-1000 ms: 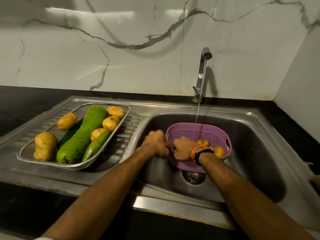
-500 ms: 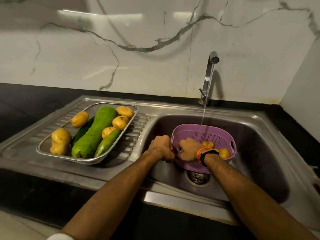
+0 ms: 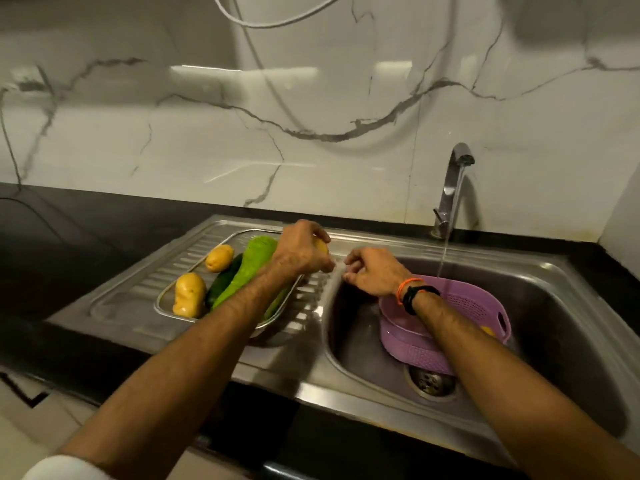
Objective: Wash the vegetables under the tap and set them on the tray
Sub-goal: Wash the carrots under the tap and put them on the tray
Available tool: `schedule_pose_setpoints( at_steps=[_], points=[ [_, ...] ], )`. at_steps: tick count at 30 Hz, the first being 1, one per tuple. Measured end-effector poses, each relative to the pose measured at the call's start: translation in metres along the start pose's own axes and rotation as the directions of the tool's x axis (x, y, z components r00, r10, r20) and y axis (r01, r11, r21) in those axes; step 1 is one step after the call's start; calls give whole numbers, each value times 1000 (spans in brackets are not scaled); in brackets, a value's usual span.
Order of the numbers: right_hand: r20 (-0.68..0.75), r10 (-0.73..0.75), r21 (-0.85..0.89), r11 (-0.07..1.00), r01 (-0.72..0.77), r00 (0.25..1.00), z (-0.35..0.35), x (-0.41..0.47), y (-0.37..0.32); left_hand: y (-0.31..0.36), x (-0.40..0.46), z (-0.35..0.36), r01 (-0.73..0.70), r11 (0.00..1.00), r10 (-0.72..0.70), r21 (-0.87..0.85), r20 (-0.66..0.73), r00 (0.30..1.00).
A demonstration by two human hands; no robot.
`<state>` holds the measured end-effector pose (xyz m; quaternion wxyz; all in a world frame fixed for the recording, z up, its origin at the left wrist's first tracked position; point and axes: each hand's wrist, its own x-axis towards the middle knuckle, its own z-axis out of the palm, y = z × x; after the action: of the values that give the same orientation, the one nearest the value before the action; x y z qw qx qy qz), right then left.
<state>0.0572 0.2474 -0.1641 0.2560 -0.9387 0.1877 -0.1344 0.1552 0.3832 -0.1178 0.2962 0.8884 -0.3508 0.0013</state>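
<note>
Both hands have left the purple colander (image 3: 460, 320); the left hand (image 3: 298, 252) now carries a washed potato (image 3: 322, 245), fingers wrapped round it, above the far right corner of the tray (image 3: 162, 303) on the draining board. Right hand (image 3: 372, 271) hangs over the basin's left edge, fingers loosely curled, holding nothing. On the tray lie two potatoes (image 3: 188, 299) at the left, beside a dark cucumber (image 3: 221, 285) and a large pale-green gourd (image 3: 254, 265). At least one potato remains in the colander, which stands in the sink (image 3: 554, 306) under the running tap (image 3: 453, 178). Judgement: lower the potato into the free far corner and let go only once it rests, lest it roll off the rim.
</note>
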Motion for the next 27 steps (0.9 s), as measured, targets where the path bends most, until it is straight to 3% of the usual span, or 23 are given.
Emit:
schedule_pose_setpoints(
  at_steps=[7,16,23,27],
  points=[
    [-41,-78,92,992,82,996,27,11,-48,-44,4,-29,3,999,0,51,-44,999],
    [-144,-83,69,993,94,986,32,7,-49,-72,2,-33,-16,980,-13,198,144,989],
    [-66,-84,82,993,90,994,33,3,-50,-69,0,-30,-22,975,-13,221,155,988],
    [-69,-73,100,992,80,995,20,1,-37,-54,2,-33,-29,987,18,160,72,997]
  ],
)
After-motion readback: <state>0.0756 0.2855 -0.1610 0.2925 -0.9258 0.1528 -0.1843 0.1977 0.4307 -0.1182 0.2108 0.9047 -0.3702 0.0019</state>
